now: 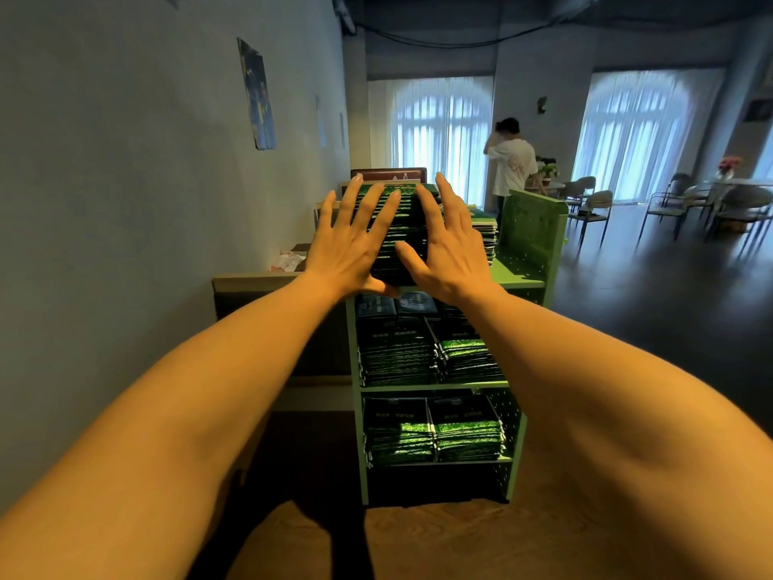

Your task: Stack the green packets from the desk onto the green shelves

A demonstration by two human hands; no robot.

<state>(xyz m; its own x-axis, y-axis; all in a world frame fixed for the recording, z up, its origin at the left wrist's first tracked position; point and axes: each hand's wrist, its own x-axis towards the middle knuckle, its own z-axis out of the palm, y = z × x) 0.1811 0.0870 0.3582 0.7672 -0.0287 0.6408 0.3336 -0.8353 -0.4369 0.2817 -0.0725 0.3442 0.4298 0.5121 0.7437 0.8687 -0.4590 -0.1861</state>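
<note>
A tall stack of green packets (405, 228) stands on the top board of the green shelves (518, 278). My left hand (355, 240) lies flat against the stack's near left face with straight, spread fingers. My right hand (445, 244) presses the near right face the same way. Neither hand grips a packet. A lower pile of green packets (485, 232) sits to the right on the same board. More green packets (397, 353) fill the middle shelf, and others (435, 429) fill the lower shelf.
A beige desk (251, 282) runs along the wall to the left of the shelves. A person in a white shirt (512, 165) stands beyond the shelves. Chairs (594, 203) and tables stand at the far right on the dark floor.
</note>
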